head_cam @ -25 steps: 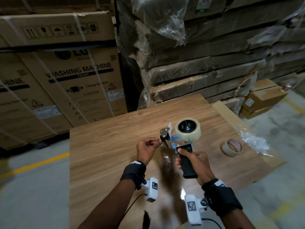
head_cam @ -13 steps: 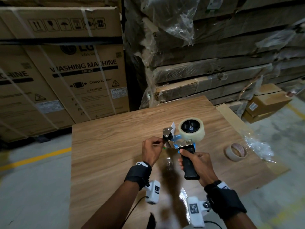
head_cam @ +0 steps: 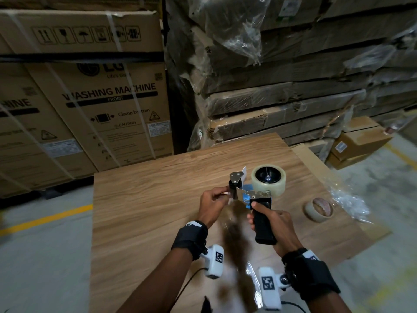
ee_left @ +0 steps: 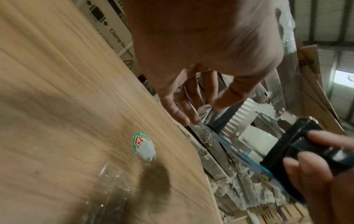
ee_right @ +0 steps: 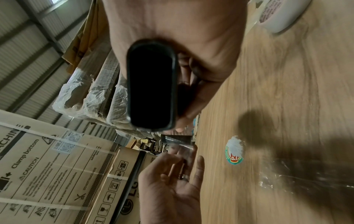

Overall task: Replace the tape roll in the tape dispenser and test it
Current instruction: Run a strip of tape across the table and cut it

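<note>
My right hand (head_cam: 274, 227) grips the black handle (head_cam: 262, 220) of the tape dispenser (head_cam: 248, 195) and holds it above the wooden table (head_cam: 146, 211). A full clear tape roll (head_cam: 268, 180) sits on its hub. My left hand (head_cam: 213, 204) is at the front roller, where thumb and fingers pinch the loose clear tape end (ee_left: 205, 112). The right wrist view shows the handle's butt (ee_right: 151, 84) and the tape end (ee_right: 184, 150) lying across the left fingertips (ee_right: 199, 160). The blade is hidden behind the metal plate.
A nearly used-up tape roll (head_cam: 319, 210) lies on the table to the right, beside crumpled clear wrap (head_cam: 348, 201). A round sticker (ee_left: 143, 146) and a clear film scrap (ee_left: 113, 186) lie on the table under my hands. Stacked cartons (head_cam: 90, 98) stand behind the table.
Both hands keep the same hold on the dispenser and the tape end. The head view has shifted a little; nothing was let go.
</note>
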`<state>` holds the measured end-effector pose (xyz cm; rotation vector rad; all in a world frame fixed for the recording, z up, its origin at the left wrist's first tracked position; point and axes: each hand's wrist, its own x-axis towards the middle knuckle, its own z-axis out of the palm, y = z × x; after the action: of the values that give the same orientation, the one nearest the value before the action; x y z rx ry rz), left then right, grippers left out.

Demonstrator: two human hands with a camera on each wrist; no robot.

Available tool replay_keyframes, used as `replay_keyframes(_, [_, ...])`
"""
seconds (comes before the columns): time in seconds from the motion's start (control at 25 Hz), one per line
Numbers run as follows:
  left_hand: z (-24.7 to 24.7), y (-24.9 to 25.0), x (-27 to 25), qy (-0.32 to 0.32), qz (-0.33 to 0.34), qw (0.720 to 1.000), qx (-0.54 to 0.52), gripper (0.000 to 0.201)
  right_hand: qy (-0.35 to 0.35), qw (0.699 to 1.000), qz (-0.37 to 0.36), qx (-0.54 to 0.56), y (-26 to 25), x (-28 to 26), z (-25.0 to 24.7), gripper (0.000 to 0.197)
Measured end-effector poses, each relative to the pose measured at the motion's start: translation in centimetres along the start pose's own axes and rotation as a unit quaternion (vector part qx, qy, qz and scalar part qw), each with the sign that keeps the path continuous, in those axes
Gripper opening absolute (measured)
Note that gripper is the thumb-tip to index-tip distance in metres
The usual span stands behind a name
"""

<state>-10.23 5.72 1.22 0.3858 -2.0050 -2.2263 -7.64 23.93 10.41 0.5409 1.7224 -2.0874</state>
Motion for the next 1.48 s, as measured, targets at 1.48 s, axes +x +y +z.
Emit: replay_keyframes(1.48, [6.2,1.7,1.0,0.149,0.157,0.962,0.169,0.011,-0.172,0.933,0.273,0.159,-3.9,5.8,-8.1,0.026])
